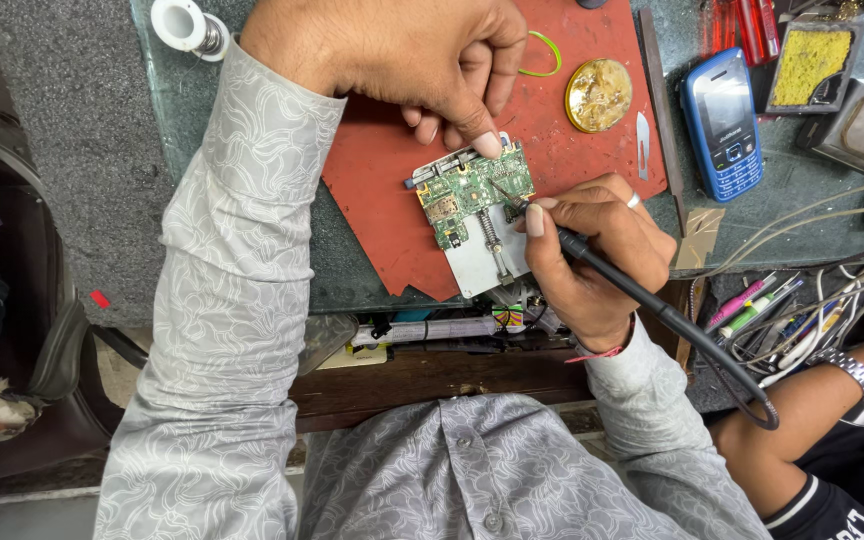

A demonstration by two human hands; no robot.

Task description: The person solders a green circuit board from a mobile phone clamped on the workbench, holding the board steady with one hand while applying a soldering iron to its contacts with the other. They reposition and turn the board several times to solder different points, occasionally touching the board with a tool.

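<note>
Left hand [422, 65] reaches in from the upper left, fingers curled, its thumb tip pinning the upper edge of the green circuit board [470, 192], which lies clamped on a white metal holder [487, 262] over the red mat [382, 170]. Just right of the board, the right hand [592, 255] grips a black soldering iron [592, 258] like a pen. Its shaft slants up-left, its tip touching the board's right-hand part, well nearer than any other tool.
</note>
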